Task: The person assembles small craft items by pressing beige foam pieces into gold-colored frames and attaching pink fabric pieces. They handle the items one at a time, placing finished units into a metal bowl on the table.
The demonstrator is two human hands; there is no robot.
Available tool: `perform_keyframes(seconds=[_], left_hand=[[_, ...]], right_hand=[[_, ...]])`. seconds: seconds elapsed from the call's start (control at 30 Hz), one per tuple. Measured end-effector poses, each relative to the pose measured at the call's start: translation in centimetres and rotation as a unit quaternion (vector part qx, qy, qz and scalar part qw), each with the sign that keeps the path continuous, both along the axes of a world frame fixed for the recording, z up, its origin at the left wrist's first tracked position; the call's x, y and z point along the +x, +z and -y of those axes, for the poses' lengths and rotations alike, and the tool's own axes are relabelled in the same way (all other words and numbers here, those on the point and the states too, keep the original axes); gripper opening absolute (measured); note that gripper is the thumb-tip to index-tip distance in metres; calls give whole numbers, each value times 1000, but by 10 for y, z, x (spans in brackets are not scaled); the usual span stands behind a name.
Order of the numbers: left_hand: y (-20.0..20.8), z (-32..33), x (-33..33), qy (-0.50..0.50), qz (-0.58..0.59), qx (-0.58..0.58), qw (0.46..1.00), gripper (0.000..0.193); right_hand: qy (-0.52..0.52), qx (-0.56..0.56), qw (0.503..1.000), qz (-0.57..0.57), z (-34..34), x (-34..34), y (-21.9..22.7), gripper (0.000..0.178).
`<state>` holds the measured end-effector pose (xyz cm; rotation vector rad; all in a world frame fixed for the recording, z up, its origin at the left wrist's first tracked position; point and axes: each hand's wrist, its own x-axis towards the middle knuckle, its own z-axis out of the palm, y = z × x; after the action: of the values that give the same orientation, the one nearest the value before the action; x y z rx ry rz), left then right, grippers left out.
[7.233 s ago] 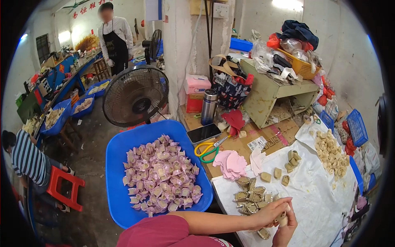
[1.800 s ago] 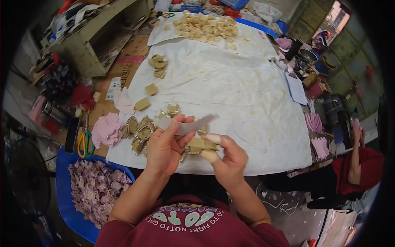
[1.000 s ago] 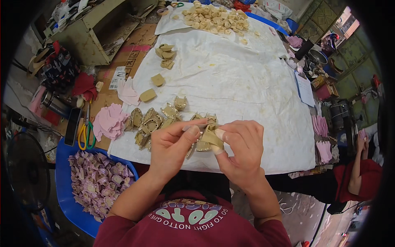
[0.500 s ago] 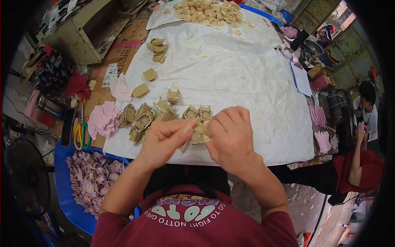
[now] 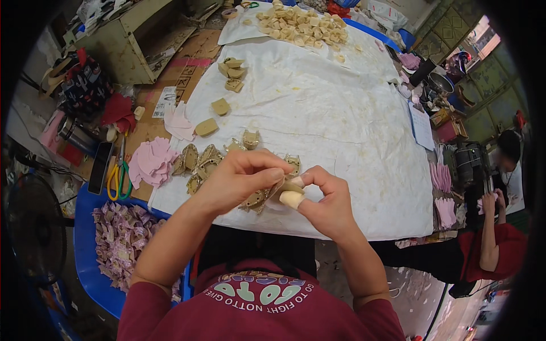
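Observation:
My right hand (image 5: 330, 204) grips a small olive-beige moulded piece (image 5: 293, 186) between thumb and fingers, near the table's front edge. Pale coverings wrap its thumb and a fingertip. Close against that piece, my left hand (image 5: 239, 181) is closed in a pinch; what its fingertips hold is too small to make out. Under and beside the hands lie several similar pieces with glittery edges (image 5: 209, 159), partly hidden by my left hand. One stands apart, a glittery-edged piece (image 5: 250, 138) just beyond my left hand. Plain olive pieces (image 5: 206, 127) lie farther left.
White cloth (image 5: 352, 131) covers the table, with a heap of cream pieces (image 5: 304, 25) at the far end. Pink cut pieces (image 5: 151, 163), scissors (image 5: 118, 176) and a phone (image 5: 100, 167) lie left. A blue tub (image 5: 85, 250) holds purplish pieces. Another person (image 5: 495, 244) works at right.
My right hand has turned, its thumb and fingers now showing around the piece. My left hand has shifted slightly right and up. The whole view has shifted a little.

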<state>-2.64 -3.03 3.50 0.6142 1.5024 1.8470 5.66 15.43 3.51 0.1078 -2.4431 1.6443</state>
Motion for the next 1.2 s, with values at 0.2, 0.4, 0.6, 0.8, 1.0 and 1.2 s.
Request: perform_keyframes(seconds=[0.2, 0.4, 0.6, 0.8, 1.0, 1.2], left_hand=[[-18, 2, 9, 32, 51, 108, 992, 17], [-12, -11, 20, 180, -369, -25, 911, 8], [-6, -7, 22, 137, -403, -33, 904, 8], [-4, 4, 44, 140, -203, 94, 965, 22], [-11, 3, 44, 198, -385, 159, 887, 29], [0, 9, 39, 114, -524, 97, 838, 31]], right_hand=[[0, -212, 963, 167, 3, 2, 15, 15], [-36, -88, 991, 90, 9, 0, 5, 16], [28, -8, 993, 115, 0, 3, 11, 18], [96, 288, 914, -270, -8, 4, 20, 46], [-24, -234, 971, -42, -7, 24, -16, 82], [29, -445, 895, 27, -7, 35, -5, 21]])
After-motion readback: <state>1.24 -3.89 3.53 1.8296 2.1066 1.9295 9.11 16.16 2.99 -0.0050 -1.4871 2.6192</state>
